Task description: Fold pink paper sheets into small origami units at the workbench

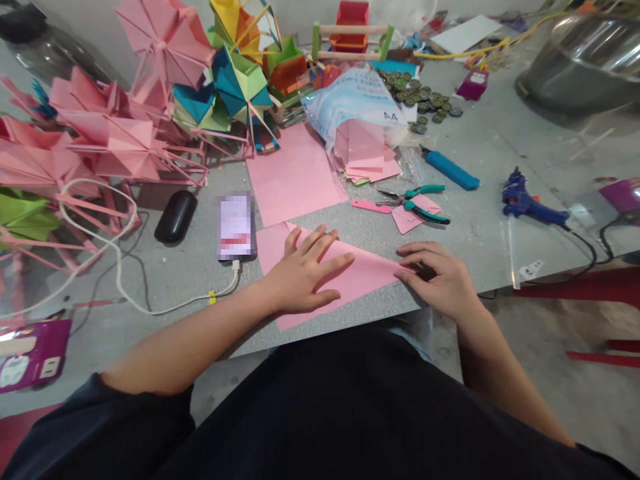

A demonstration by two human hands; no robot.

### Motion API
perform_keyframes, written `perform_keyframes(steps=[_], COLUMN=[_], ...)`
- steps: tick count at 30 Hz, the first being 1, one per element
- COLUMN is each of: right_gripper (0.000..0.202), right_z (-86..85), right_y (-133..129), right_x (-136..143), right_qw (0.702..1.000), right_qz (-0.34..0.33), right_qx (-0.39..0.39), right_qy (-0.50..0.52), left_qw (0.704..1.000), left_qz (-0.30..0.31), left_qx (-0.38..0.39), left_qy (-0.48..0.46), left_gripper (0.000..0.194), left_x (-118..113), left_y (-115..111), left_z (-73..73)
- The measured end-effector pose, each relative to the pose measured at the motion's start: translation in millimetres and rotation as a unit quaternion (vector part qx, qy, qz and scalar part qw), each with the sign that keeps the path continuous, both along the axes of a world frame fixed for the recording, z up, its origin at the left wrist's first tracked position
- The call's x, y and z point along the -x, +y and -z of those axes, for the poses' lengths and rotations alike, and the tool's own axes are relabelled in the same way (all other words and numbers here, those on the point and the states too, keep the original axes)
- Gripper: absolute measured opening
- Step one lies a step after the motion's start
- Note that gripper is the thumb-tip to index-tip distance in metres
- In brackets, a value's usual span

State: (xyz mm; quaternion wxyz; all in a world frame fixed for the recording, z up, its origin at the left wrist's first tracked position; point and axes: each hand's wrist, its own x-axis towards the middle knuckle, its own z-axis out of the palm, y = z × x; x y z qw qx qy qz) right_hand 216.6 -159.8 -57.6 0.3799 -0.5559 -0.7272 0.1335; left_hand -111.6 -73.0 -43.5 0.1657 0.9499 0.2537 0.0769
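Grey and speckled, the surface (480, 227) spread beneath all I watched through the head view. On it lay a flat, pink spare sheet (295, 177). Just on the near side of that, close to the front edge, was the paper (370, 270), also pink, apparently folded, its slanting far side running to a narrow point on the right. I judged it very light, limp across its face yet stiffer along a crease, apt to slide if unheld, and easily dented or torn at the tip. The sound hold, I reckoned, was flat pressure on the broad left part and a gentle pinch at the narrow end. The left hand (305, 277) lay palm down on that broad part, its fingers (336, 265) spread wide, pressing and gripping nothing. The right hand (445, 277) was at the narrow end, fingers curled, their ends drawn together and pinching the tip; how hard they squeezed, I could not tell. Smaller than either hand, the phone (236, 230) lay just beside the paper, to its left.
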Motion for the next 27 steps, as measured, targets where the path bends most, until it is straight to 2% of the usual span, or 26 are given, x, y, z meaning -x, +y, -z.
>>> perform_keyframes(steps=[12,27], right_gripper=[0.011,0.016], right_z=[0.8,0.2], right_y=[0.9,2.5], right_x=[-2.6,-3.4], right_qw=[1.000,1.000], right_qz=[-0.013,0.023], right_qx=[0.007,0.001], right_qy=[0.005,0.008], left_qw=[1.000,1.000], left_qz=[0.007,0.015], left_qx=[0.000,-0.019], left_qy=[0.011,0.018], left_gripper=[0.072,0.068], left_x=[0.8,2.2], left_y=[1.0,-0.5], left_z=[-1.8,-0.3])
